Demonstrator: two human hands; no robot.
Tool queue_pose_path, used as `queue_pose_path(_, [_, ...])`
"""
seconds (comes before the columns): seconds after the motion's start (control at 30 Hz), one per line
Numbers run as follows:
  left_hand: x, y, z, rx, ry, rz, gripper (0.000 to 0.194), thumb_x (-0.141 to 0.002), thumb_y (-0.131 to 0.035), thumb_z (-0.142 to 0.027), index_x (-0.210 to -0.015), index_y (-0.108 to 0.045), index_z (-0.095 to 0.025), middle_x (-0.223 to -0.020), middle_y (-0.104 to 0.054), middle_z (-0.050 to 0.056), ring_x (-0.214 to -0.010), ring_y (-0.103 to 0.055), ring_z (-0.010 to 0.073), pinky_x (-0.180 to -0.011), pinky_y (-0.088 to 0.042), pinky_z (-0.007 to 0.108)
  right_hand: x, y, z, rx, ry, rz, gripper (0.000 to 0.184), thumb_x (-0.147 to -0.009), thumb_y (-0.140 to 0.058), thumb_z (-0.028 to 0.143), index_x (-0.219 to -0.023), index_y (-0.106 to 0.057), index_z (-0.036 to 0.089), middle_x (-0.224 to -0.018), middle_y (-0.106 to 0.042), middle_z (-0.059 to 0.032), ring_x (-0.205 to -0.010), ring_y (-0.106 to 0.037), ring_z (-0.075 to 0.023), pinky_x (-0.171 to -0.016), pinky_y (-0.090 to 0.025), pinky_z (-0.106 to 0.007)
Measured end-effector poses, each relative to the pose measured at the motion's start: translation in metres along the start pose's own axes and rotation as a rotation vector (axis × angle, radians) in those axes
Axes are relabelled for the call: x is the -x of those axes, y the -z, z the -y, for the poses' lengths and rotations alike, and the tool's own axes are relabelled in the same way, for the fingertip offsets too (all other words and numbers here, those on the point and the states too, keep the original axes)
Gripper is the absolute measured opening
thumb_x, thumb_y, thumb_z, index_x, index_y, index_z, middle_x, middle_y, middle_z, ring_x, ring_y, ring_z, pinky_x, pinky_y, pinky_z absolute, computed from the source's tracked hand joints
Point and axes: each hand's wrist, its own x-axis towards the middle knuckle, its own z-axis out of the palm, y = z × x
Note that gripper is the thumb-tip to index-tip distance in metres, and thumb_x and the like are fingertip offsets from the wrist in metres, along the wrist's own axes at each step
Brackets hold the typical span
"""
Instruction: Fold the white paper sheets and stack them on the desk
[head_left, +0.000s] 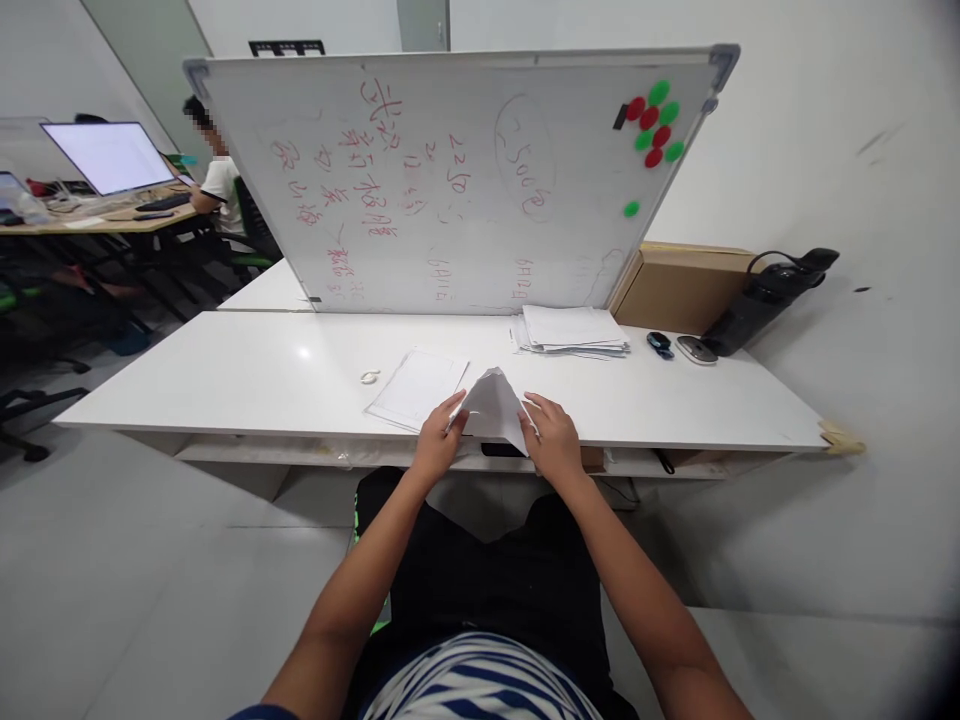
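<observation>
Paper sheet [492,402], before the whiteboard [476,220], arches between our left hand [438,436] and right hand [555,437], fingers gripping its edges; we could crease it by uneven squeezing.

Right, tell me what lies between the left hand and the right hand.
Bent white paper, held at one side by the left hand and at the other by the right hand; the head view shows this.

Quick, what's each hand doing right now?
Left hand: holding one side of the bent paper between thumb and fingers.
Right hand: holding the bent paper's other side.
</observation>
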Motion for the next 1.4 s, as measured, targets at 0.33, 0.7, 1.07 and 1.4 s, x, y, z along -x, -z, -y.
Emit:
queue_pose_path(0.33, [-0.007, 0.003, 0.003, -0.034, -0.002, -0.029, 0.038, -0.095, -0.043, -0.043, -0.122, -0.059, -0.022, -0.125, -0.061, 0.006, -0.117, -0.055, 0.0223, -0.099, -0.045, 0.037, -0.001, -0.004, -0.012, 0.044, 0.029, -0.056, 0.03, -0.093, -0.042, 0.032, -0.111, -0.063, 0.021, -0.114, -0.064, -0.01, -0.106, -0.057, -0.0252, -0.087, -0.049, -0.041])
queue_pose_path(0.7, [-0.001, 0.026, 0.008, -0.309, -0.171, 0.105, 0.036, -0.092, -0.05, -0.043, -0.121, -0.058, -0.024, -0.132, -0.056, 0.006, -0.119, -0.053, 0.0225, -0.099, -0.044, 0.037, 0.02, 0.013, -0.001, -0.16, -0.541, -0.125, 0.041, -0.086, -0.051, 0.05, -0.103, -0.068, 0.017, -0.1, -0.07, -0.0113, -0.099, -0.063, -0.0281, -0.087, -0.049, -0.042])
queue_pose_path(1.07, [0.004, 0.072, 0.061, -0.613, 0.1, 0.306, 0.048, -0.09, -0.048, -0.049, -0.135, -0.048, -0.031, -0.147, -0.041, -0.001, -0.138, -0.031, 0.0274, -0.11, -0.028, 0.047, 0.118, 0.028, -0.01, -0.468, -1.158, -0.458, 0.066, -0.07, -0.07, 0.05, -0.119, -0.062, 0.007, -0.121, -0.063, -0.015, -0.112, -0.06, -0.0286, -0.1, -0.045, -0.042])
queue_pose_path(1.4, [-0.001, 0.069, 0.057, -0.538, 0.167, 0.308, 0.041, -0.088, -0.053, -0.045, -0.126, -0.058, -0.032, -0.144, -0.044, -0.002, -0.137, -0.033, 0.0268, -0.11, -0.029, 0.045, 0.161, 0.001, -0.002, -0.551, -1.292, -0.476, 0.064, -0.066, -0.074, 0.048, -0.115, -0.064, 0.007, -0.117, -0.065, -0.0144, -0.108, -0.062, -0.0293, -0.094, -0.051, -0.039])
